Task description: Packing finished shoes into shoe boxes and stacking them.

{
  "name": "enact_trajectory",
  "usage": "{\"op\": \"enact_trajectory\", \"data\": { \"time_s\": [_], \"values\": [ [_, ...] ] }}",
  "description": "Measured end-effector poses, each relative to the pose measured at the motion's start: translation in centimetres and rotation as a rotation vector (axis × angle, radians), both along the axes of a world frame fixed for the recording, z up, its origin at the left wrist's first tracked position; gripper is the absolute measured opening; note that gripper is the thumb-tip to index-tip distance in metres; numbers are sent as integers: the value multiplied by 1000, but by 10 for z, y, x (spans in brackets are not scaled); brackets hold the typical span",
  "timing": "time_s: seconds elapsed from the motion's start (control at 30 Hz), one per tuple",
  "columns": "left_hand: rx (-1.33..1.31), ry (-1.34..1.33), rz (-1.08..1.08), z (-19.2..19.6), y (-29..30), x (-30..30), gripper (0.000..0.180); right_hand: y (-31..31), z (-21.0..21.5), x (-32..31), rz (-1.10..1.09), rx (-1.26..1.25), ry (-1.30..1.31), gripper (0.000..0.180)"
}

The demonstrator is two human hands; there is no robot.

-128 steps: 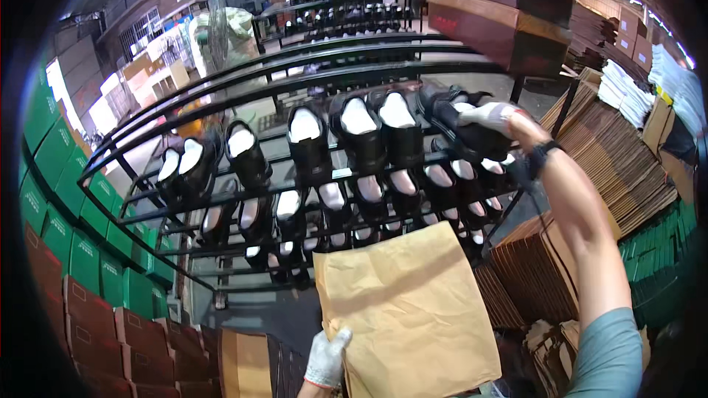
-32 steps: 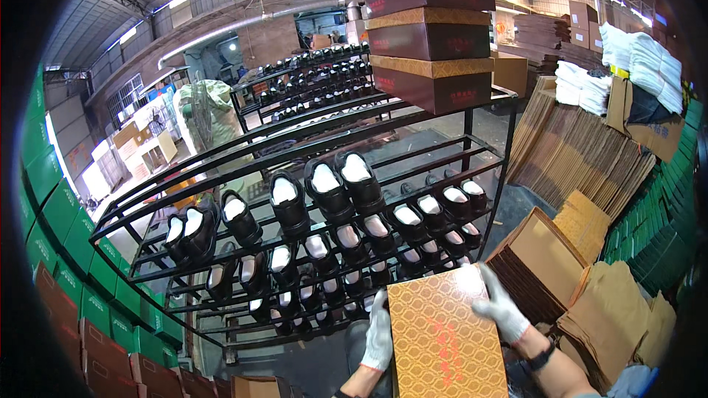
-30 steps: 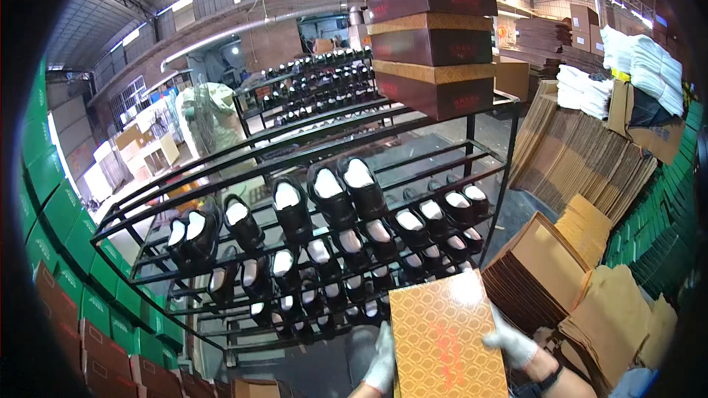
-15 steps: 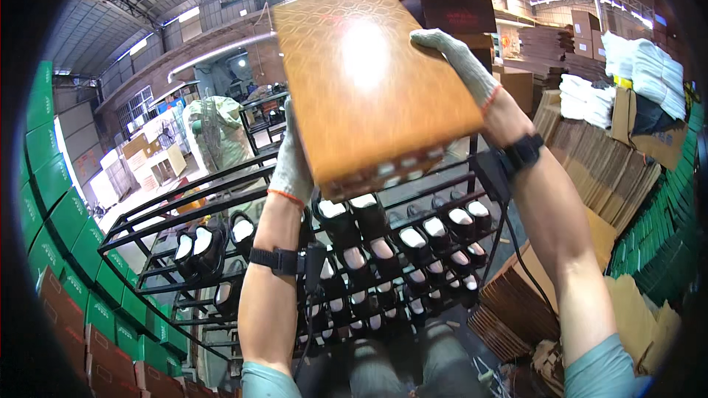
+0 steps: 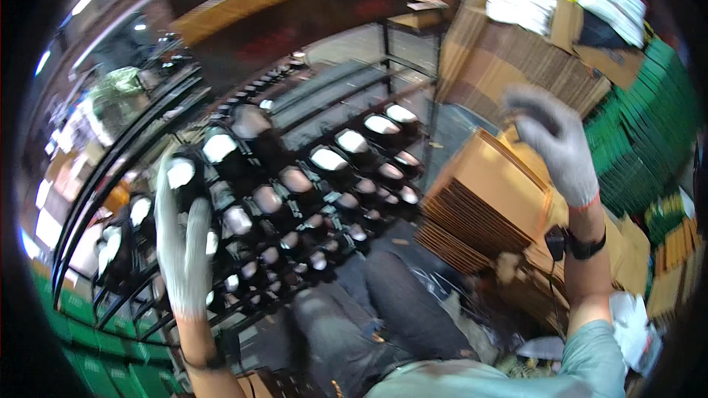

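Note:
My left hand, in a pale knitted glove, stretches its fingers out with nothing in them. It is in front of the rack's left side, near the black shoes with white stuffing in their openings. My right hand, gloved too and smeared by motion, hangs empty above a pile of flat brown cardboard; its fingers are bent and apart from the thumb. Dark boxes with an orange-brown band stand above the rack, apart from both hands.
The black metal rack holds several rows of shoes before my legs. Green cartons line the lower left, and stacked green board the right. Taller cardboard with white bundles on top stands at the far right.
The orange-brown box that both hands held is out of them. My hands have come apart, the left lower and leftward, the right rightward. The view has turned down and to the right.

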State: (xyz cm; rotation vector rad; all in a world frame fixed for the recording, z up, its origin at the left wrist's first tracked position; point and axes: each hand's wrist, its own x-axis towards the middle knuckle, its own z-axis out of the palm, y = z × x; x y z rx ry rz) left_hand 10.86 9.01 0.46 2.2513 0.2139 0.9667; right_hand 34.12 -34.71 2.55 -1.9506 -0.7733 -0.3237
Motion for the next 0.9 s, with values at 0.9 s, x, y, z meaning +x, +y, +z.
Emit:
{"op": "enact_trajectory", "data": {
  "time_s": [0.9],
  "values": [
    [385,533,-285,-264,-130,-151,27,-231,-163,-65,-385,280,1019,14]
  ]
}}
